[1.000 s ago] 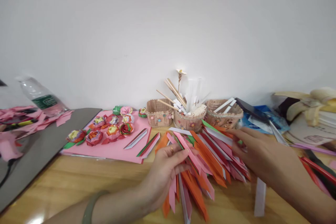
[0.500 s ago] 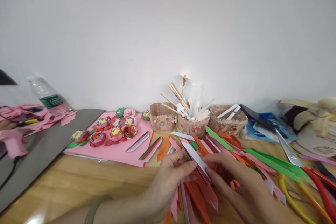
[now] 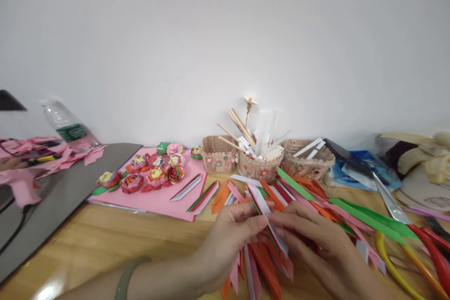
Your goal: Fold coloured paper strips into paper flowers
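Note:
My left hand (image 3: pixel 230 234) pinches a stack of folded paper strips (image 3: pixel 259 200), white on top with green and red edges. From the other side, my right hand (image 3: pixel 318 236) closes its fingers on the lower part of the same stack; its fingertips are partly hidden. Beneath both hands lie loose folded paper pieces, among them orange strips (image 3: pixel 264 269). Left of the hands rest two similar layered bundles: a green, red and white bundle (image 3: pixel 203 198) on the wood, and a white bundle (image 3: pixel 186 188) on the pink sheet (image 3: pixel 147 204).
Several folded paper flowers (image 3: pixel 156 176) sit on the pink sheet. A basket of sticks (image 3: pixel 260 168) stands at the back between two others. Scissors (image 3: pixel 390 199) lie at right near banana peels (image 3: pixel 415 152). At left are a bottle (image 3: pixel 72 129) and a pink glue gun (image 3: pixel 23 187), near another person's hand (image 3: pixel 10 164).
My right hand's fingers have shifted up and left along the stack, nearer my left thumb. The stack has turned slightly more upright. The view has shifted slightly.

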Demonstrator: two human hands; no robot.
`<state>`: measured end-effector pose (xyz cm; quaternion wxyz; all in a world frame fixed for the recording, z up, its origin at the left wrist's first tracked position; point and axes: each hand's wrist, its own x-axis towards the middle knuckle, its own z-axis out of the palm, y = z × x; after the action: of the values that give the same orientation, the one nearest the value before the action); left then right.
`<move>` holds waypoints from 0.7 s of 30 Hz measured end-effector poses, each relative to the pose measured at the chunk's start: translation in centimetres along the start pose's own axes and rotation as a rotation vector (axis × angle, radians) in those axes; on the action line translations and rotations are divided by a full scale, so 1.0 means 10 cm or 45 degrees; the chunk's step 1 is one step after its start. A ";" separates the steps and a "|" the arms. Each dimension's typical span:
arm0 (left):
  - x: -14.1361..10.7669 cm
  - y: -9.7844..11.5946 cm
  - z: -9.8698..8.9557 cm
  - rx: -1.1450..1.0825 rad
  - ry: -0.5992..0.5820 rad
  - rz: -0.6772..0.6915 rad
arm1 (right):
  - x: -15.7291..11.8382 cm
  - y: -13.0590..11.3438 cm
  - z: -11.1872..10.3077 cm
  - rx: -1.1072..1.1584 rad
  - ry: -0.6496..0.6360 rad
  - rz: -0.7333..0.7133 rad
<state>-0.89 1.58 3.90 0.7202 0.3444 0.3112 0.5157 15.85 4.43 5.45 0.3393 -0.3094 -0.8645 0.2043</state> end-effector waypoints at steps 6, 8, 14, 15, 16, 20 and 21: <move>0.02 0.02 -0.02 -0.036 0.062 -0.010 | -0.08 0.16 0.11 -0.259 0.020 -0.139; 0.02 0.02 -0.02 -0.058 0.062 0.004 | -0.13 0.18 0.15 -0.399 0.044 -0.185; 0.00 0.02 0.00 -0.024 0.009 0.023 | -0.12 0.12 0.16 -0.483 0.121 -0.208; 0.00 0.02 0.00 -0.017 0.004 0.025 | -0.11 0.11 0.17 -0.458 0.130 -0.216; -0.01 0.03 0.01 -0.011 0.003 0.028 | -0.10 0.10 0.17 -0.427 0.135 -0.226; -0.02 0.04 0.04 -0.015 -0.005 0.044 | -0.10 0.08 0.19 -0.343 0.157 -0.262; -0.01 0.04 0.04 -0.019 -0.002 0.041 | -0.11 0.07 0.18 -0.338 0.178 -0.250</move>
<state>-0.84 1.47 4.44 0.7146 0.3442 0.3013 0.5292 15.49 3.93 3.32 0.3730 -0.2790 -0.8843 0.0322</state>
